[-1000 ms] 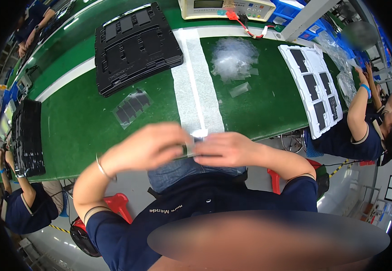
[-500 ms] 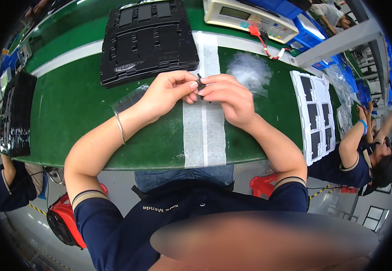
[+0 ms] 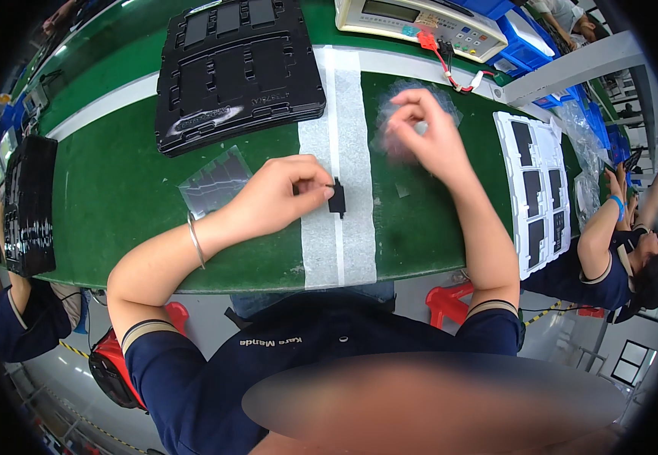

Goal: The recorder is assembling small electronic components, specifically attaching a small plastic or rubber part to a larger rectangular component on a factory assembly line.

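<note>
My left hand (image 3: 287,189) pinches a small, flat black rectangular part (image 3: 337,199) with little tabs at its ends, between thumb and fingers. It is held over the whitish strip (image 3: 344,258) that runs down the green table. To the right, my right hand (image 3: 431,136) is raised over a loose heap of clear film pieces (image 3: 450,114). Its thumb and fingers are curled together, with a blurred patch beneath the fingertips; what they hold, if anything, I cannot make out. A clear plastic sheet with strip marks (image 3: 219,182) lies beside my left forearm.
Stacked black trays (image 3: 230,83) stand at the far left-centre. Behind my right hand is a beige meter (image 3: 420,23) with red and white leads. At right, a white tray (image 3: 522,243) holds several black flat parts. Another black tray stack (image 3: 32,205) sits far left. People work on both sides.
My hands have parted. The right hand has gone right, over the film heap; the left hand has come slightly nearer, still holding the black part, which now shows more fully.
</note>
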`<state>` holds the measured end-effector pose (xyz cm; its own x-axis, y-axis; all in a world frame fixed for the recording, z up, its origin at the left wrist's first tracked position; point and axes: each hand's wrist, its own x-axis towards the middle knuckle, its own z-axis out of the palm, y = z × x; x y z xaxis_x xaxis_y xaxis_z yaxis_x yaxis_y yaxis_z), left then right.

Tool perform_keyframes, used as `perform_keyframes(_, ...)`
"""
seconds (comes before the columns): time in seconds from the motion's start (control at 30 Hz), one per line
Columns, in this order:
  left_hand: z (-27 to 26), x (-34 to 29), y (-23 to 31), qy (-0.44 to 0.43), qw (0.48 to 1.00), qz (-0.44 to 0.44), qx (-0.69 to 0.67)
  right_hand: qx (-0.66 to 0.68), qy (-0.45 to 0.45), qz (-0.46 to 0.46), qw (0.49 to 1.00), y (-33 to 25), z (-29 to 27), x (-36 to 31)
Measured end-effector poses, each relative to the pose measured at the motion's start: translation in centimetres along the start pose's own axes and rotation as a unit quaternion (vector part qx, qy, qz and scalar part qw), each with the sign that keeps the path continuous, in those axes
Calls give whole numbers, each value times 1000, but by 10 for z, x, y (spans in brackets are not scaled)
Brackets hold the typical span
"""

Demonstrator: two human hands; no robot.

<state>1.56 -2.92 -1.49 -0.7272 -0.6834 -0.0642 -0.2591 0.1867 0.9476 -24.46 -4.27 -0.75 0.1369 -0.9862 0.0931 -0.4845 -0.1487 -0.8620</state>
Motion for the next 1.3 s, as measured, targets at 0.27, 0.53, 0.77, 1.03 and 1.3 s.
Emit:
perform_keyframes(0.27, -14, 11, 17, 198, 905, 226, 300, -295, 167, -216, 916, 2, -12, 4)
perform_keyframes(0.53, -187, 117, -31, 345, 803, -136, 466, -192, 100, -245, 945, 3, 10, 0)
perform_keyframes(0.77, -167, 143, -12, 358, 752, -225, 506, -184, 92, -244, 948, 6, 4, -4)
perform_keyframes(1.03, -207, 118, -44, 464, 768, -131, 422, -184, 65, -260, 946, 3, 11, -6)
perform_keyframes(1.3, -38, 52, 21, 238, 942, 35, -236, 94, -8, -103, 990, -6, 23, -8)
